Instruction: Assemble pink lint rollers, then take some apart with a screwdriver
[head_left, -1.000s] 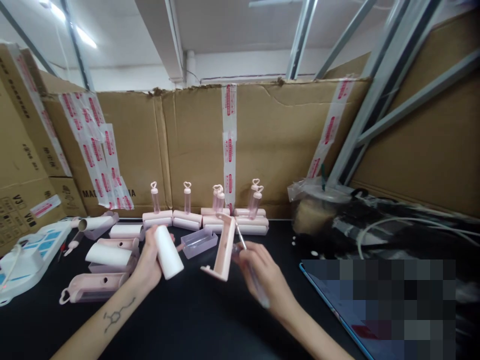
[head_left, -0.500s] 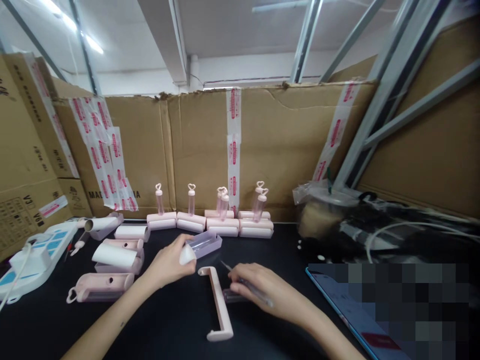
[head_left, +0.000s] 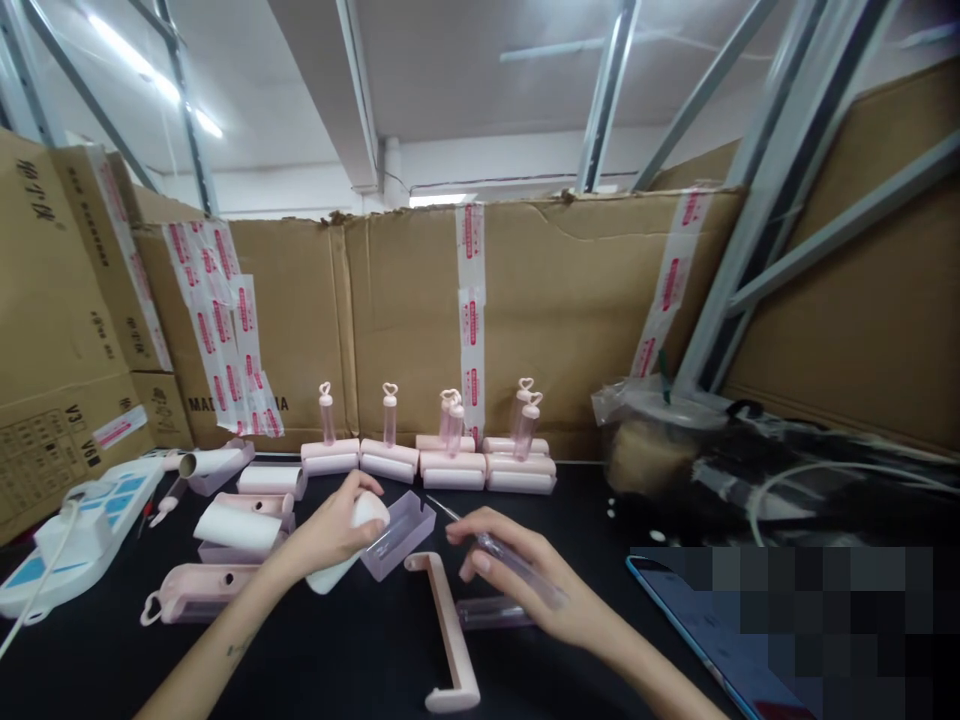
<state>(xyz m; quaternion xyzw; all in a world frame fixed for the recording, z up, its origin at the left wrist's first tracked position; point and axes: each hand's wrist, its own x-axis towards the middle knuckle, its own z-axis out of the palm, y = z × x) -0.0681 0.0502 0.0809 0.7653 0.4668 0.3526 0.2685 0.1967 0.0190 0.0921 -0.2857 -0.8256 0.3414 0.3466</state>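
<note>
My left hand (head_left: 330,530) is closed around a white roll (head_left: 370,511), its lower end showing below my fingers. Touching or just beside the roll, a translucent purple tray-like cover (head_left: 409,530) lies tilted on the table. A screwdriver (head_left: 517,568) with a clear handle is gripped in my right hand (head_left: 525,565), its thin shaft pointing up and left toward the cover. Between my hands lies a pink bracket-shaped frame (head_left: 448,630). A clear purplish handle (head_left: 491,612) extends from the frame and passes partly under my right hand.
Along the cardboard wall (head_left: 405,300) stand several pink lint rollers (head_left: 453,470) with upright heart-topped handles. More roller parts (head_left: 236,528) lie at the left, near a white power strip (head_left: 97,530). On the right are a bagged drink cup (head_left: 652,450) and a phone (head_left: 690,620).
My left hand has tilted the white roll, exposing its lower end. The purple cover has turned and shifted left. The screwdriver is still in my right hand; the view has tipped slightly upward.
</note>
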